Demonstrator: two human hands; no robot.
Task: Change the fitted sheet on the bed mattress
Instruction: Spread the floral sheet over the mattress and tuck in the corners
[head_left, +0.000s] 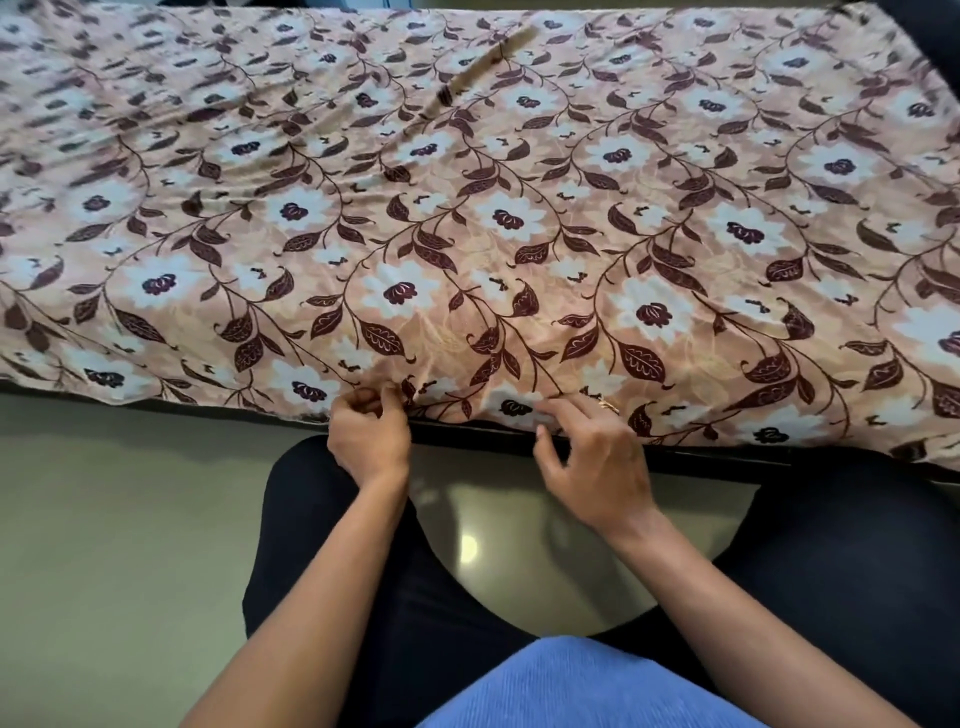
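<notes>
Pale, glossy floor (130, 519) in the foreground, with a dark bed frame (727, 460) running along it. Above, a floral sheet (467, 234) spread flat over the whole mattress, itself hidden beneath. Near hem hanging just past the frame, apparently not yet tucked. Far up on the cloth, a tan streak (483, 67), too blurred to name.

At the near edge, left of centre, left hand (366, 434) with fingers curled, pinching a small fold of the hem, probably to gather slack and stop the edge slipping. Just to the right, right hand (595, 460) with fingers stretched and thumb apart, laid on the hem and clamping nothing, likely to pin the cloth against the left-hand pull. Ring (608, 404) on one finger. Hands near each other but not touching, seemingly set for smoothing or tucking this side.
</notes>
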